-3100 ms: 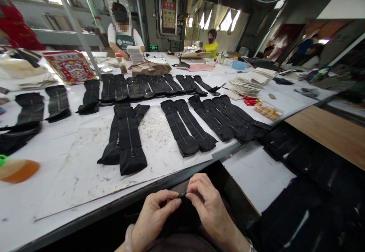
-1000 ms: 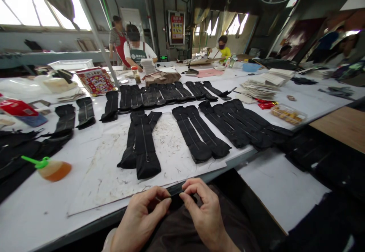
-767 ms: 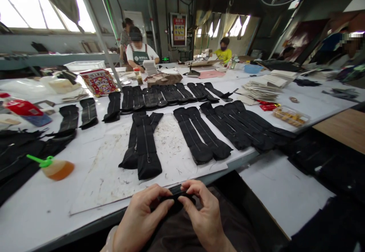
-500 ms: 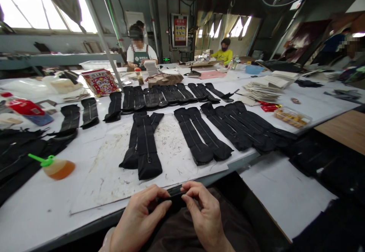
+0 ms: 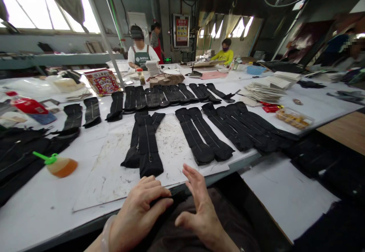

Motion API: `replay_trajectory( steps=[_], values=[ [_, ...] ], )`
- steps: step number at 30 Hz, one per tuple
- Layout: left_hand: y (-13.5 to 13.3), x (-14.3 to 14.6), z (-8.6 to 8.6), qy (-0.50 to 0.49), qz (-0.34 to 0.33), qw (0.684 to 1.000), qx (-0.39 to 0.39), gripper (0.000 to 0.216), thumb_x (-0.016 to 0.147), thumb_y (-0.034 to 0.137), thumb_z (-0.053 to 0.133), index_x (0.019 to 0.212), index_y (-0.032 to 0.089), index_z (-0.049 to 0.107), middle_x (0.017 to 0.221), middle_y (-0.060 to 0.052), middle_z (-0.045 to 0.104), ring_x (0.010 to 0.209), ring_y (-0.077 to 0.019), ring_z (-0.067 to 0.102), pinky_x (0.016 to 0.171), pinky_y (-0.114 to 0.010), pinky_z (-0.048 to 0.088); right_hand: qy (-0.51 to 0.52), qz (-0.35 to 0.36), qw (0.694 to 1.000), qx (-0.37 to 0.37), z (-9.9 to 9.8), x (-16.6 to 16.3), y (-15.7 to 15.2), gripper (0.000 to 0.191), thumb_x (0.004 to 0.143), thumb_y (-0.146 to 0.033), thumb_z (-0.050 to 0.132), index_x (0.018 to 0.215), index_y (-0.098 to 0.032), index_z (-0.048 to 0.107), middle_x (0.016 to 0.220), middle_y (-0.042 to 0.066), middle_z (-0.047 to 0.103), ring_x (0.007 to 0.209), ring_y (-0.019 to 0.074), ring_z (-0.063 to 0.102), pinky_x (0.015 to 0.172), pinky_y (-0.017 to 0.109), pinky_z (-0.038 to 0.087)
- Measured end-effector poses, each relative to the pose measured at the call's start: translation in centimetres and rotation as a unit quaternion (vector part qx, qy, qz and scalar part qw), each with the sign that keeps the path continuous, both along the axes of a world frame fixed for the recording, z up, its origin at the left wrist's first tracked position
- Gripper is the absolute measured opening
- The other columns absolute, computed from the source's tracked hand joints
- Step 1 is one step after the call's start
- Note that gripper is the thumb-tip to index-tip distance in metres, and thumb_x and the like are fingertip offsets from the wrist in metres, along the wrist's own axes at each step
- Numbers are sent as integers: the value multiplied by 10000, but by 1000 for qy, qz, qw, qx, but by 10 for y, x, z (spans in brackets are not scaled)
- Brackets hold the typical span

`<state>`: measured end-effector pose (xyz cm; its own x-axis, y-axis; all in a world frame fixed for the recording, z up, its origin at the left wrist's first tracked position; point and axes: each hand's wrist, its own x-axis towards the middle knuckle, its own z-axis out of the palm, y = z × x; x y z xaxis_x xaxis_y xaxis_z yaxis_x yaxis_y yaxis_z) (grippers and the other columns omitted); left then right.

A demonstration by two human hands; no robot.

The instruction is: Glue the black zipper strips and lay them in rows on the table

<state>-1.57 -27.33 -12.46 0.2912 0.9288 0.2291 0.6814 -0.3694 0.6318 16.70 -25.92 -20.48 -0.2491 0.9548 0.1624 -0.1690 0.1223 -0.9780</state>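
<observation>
My left hand (image 5: 137,214) is closed just below the near edge of the white table (image 5: 42,206), its fingers pinching the end of a small black strip (image 5: 178,198) that pokes out to the right. Beside it, my right hand (image 5: 199,210) is open, fingers stretched forward and thumb out, holding nothing. Both hands hover over dark cloth (image 5: 185,236) in my lap. Directly ahead on the table lies a black zippered fabric piece (image 5: 146,145), with a pair of similar pieces (image 5: 203,139) to its right.
Rows of black zippered pieces (image 5: 171,94) cover the table. A green-capped bottle of orange liquid (image 5: 58,165) lies at left beside a black pile (image 5: 17,160). Paper stacks (image 5: 262,88) and a clear snack box (image 5: 293,117) sit at right. Other people work at the far end.
My right hand has let go of the black strip and opened, fingers stretched forward. My left hand keeps its pinch. The view has tilted up slightly.
</observation>
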Motion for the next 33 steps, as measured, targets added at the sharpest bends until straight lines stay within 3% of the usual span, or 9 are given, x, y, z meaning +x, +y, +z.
replay_trajectory(
  steps=[2,5,7,10,15,17,20,26,33],
  values=[
    [0,-7,17,-18,-7,1000,2,180,882,268,595,752,225,711,628,3,625,645,-151,576,616,-256,443,11,51,997,-49,-5,-3,3,1110,439,-374,955,1404,-320,409,1465,64,446,1364,286,375,1111,414,315],
    [0,-20,49,-55,-14,998,7,147,869,264,612,768,244,717,632,17,607,628,-139,567,593,-236,446,15,112,987,-112,-7,-16,7,611,529,-335,908,1084,-237,674,1004,11,681,961,228,608,860,324,471],
    [2,-31,68,-83,-10,996,9,133,858,261,626,752,250,707,632,28,597,601,-126,558,572,-222,443,19,107,987,-121,1,-25,9,220,662,-339,808,753,-178,689,657,-40,578,643,141,520,628,255,432],
    [8,-51,80,-137,45,990,-1,122,853,304,634,756,236,664,671,27,607,616,-134,569,583,-223,464,-27,84,993,-77,28,-23,17,214,738,-313,713,619,-165,615,566,-57,452,567,103,388,540,233,331],
    [17,-72,42,-185,89,978,-30,343,785,303,720,1087,251,564,957,-23,689,884,-200,645,765,-284,527,-291,86,952,38,72,7,26,248,783,-243,640,567,-178,538,528,-44,478,541,115,436,533,251,269],
    [17,-66,20,-161,77,983,-38,471,769,281,737,1183,271,513,1129,-52,680,988,-213,639,865,-330,514,-388,91,915,60,72,17,26,254,778,-223,645,558,-180,526,525,-28,535,533,127,481,541,262,258],
    [14,-47,-8,-102,51,992,-55,326,778,267,719,1067,262,568,1277,-69,632,1115,-238,609,957,-369,470,-472,98,875,41,61,26,21,265,771,-210,657,549,-184,517,527,-13,583,523,138,519,537,262,253],
    [16,-17,-40,-74,9,995,-69,15,857,235,591,856,220,590,1210,-82,666,1095,-226,632,908,-323,482,-510,101,854,-7,47,43,9,239,774,-209,648,553,-189,560,545,-8,622,543,143,564,533,247,267],
    [19,1,-54,-109,-19,986,-122,95,886,204,510,809,218,564,995,-40,725,939,-182,676,815,-269,506,-528,91,844,-31,33,64,-3,256,796,-241,643,556,-181,575,537,-10,609,546,139,562,525,247,260]
  ],
)
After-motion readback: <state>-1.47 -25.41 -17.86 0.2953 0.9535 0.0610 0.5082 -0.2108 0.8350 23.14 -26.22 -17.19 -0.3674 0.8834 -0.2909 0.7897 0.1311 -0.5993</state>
